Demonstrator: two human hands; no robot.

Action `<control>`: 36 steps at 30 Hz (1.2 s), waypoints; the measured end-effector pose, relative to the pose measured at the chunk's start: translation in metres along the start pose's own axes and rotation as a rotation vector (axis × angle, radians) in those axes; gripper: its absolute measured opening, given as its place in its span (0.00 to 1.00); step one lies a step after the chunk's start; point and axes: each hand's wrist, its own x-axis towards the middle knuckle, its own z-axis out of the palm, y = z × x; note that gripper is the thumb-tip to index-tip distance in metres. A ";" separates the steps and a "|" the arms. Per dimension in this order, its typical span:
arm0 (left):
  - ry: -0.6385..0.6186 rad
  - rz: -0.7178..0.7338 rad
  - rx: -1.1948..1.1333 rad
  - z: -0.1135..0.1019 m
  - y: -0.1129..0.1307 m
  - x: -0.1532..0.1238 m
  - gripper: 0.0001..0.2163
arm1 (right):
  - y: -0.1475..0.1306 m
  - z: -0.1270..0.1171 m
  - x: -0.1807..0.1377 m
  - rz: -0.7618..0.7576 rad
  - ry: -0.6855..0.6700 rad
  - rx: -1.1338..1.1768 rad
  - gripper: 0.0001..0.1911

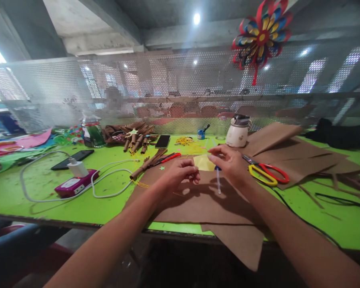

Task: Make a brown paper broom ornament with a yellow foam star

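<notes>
My left hand (184, 173) is closed over the brown paper sheets (180, 210), thumb and fingers pressed together. What it holds, if anything, is too small to make out. Across from it, my right hand (229, 162) has thumb and forefinger curved close together; nothing between their tips can be named. Between the two hands lies a piece of pale yellow paper (204, 163). Beside my right palm a thin translucent stick (219, 182) with a blue part at its top points down. A small green star (162, 168) rests on the brown paper left of my left hand.
Right of my hands lie red-and-yellow-handled scissors (268, 174), with a tumbler (237, 131) behind. Rolled brown paper sticks (147, 164) with red-handled scissors (171, 157) are on the left. Farther left are a purple power strip (76, 184), white cable and a tablet (72, 159). A perforated screen (168, 88) stands behind.
</notes>
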 end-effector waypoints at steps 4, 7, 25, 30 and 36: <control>-0.003 0.004 -0.029 0.000 -0.002 -0.001 0.08 | 0.003 0.004 -0.001 -0.069 -0.119 -0.071 0.07; -0.020 0.013 -0.003 -0.001 -0.002 -0.002 0.07 | 0.009 0.006 -0.002 0.088 -0.169 0.042 0.09; -0.010 -0.087 0.112 0.006 0.000 -0.001 0.13 | 0.012 0.016 -0.007 0.190 -0.119 0.124 0.10; -0.008 -0.123 0.111 0.006 -0.002 -0.001 0.13 | 0.012 0.018 -0.007 0.186 -0.105 0.116 0.09; -0.011 -0.174 0.142 0.009 0.001 -0.002 0.10 | 0.020 0.020 -0.007 0.139 -0.077 0.022 0.15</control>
